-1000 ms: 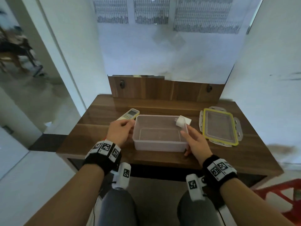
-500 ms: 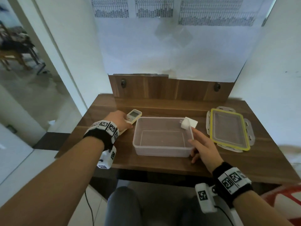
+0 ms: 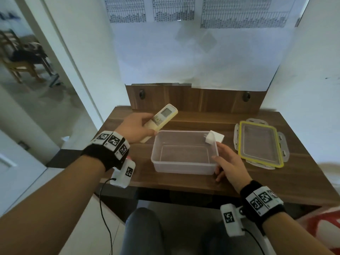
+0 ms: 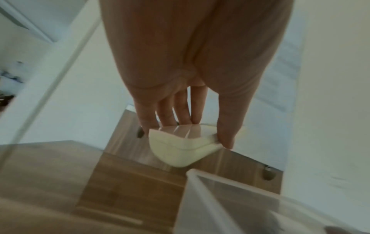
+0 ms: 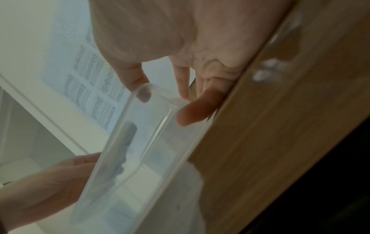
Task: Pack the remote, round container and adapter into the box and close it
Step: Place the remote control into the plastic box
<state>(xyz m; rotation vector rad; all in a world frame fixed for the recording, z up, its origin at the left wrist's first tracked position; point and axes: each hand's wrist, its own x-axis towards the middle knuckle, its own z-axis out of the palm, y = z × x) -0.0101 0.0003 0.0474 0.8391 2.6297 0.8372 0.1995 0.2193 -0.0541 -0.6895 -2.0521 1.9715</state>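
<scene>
You are sitting in what looks like a room of a home, set up for recording. The remote (image 3: 161, 119) your left hand (image 3: 135, 128) grips and the clear food box (image 3: 184, 166) your right hand (image 3: 231, 166) holds are household things. Below both grips is a small wooden desk (image 3: 184, 183) in a white-walled corner. Beyond them a large white sheet (image 3: 193, 57) hangs on the wall, with printed tables (image 3: 173, 8) above. Far left of the left grip, a doorway opens on a pale floor (image 3: 46, 100) and a wooden chair (image 3: 22, 66).

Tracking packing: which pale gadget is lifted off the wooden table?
The cream remote with a screen, gripped by the left hand; the white cube adapter sits by the clear box.
</scene>
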